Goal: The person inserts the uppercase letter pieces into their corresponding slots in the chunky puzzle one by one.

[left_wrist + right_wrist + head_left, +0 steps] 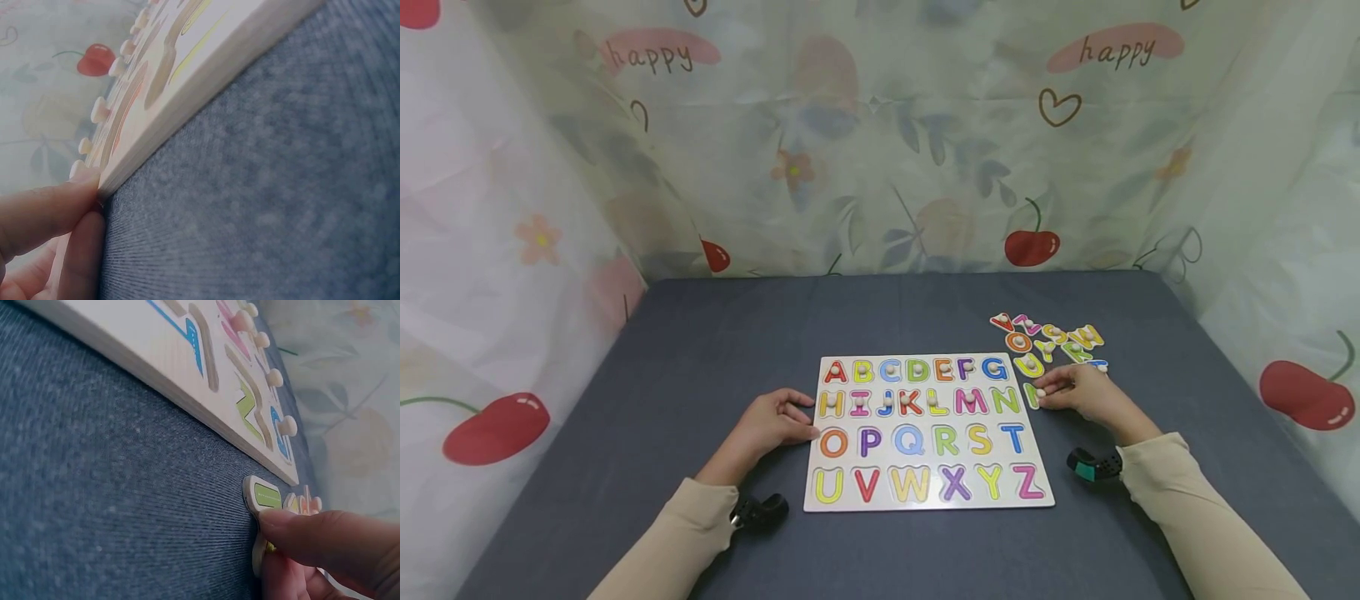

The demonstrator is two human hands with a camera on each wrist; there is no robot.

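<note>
A white alphabet puzzle board [925, 498] lies flat on the table. Pegged letters fill its top row and most of the second row, while the N recess [1006, 401] and the lower two rows show bare outlines. At the board's left edge rests my left hand [772, 419], thumb and fingertips touching the rim. Just beyond the right edge, my right hand [1086, 393] pinches a green letter piece [267, 495] between thumb and fingers. The piece looks like an N, though the fingers cover part of it, and it stands tilted in the right wrist view.
Several loose pegged letters lie beyond the board's upper right corner, among them an orange O [1018, 342], a yellow U [1028, 366] and a yellow W [1086, 337]. Dark grey cloth [737, 333] covers the table. Patterned curtains [880, 167] hang behind and at both sides.
</note>
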